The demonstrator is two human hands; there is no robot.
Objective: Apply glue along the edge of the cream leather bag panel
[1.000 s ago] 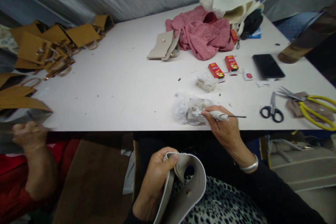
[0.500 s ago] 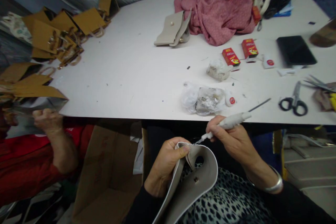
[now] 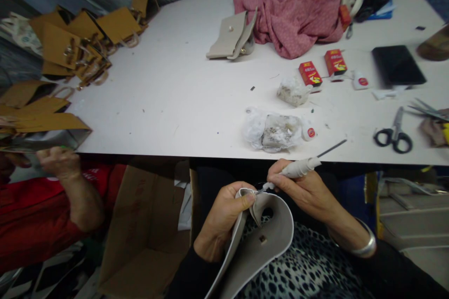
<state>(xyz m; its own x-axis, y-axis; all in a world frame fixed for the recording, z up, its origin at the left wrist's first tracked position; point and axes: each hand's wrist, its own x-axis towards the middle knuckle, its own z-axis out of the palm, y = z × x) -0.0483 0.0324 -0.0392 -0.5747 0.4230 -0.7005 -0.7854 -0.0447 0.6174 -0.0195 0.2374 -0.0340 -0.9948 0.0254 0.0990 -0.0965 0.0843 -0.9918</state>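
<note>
My left hand [image 3: 220, 217] pinches the top edge of a beige leather-like bag piece [image 3: 278, 236], which curls open over my lap. The piece has a round hole and a small metal fitting on its inner face. My right hand [image 3: 305, 191] is closed around a white-wrapped pointed hand tool [image 3: 300, 168]. A dark metal rod sticks out of its back end. Its thin front tip meets the folded edge beside my left thumb; whether it goes into the material I cannot tell.
On the white table [image 3: 182, 98] lie a plastic-wrapped block [image 3: 280, 131], black-handled scissors [image 3: 393, 138], red boxes [image 3: 310, 74], a beige bag [image 3: 229, 35] and pink cloth [image 3: 291, 14]. Several brown bags [image 3: 119, 25] sit at left, near another person's hand [image 3: 61, 163]. A cardboard box [image 3: 140, 233] stands below.
My right hand and the tool have moved a little left and down, closer to my left thumb. The bag piece stays in nearly the same place. The other person's hand has shifted slightly left.
</note>
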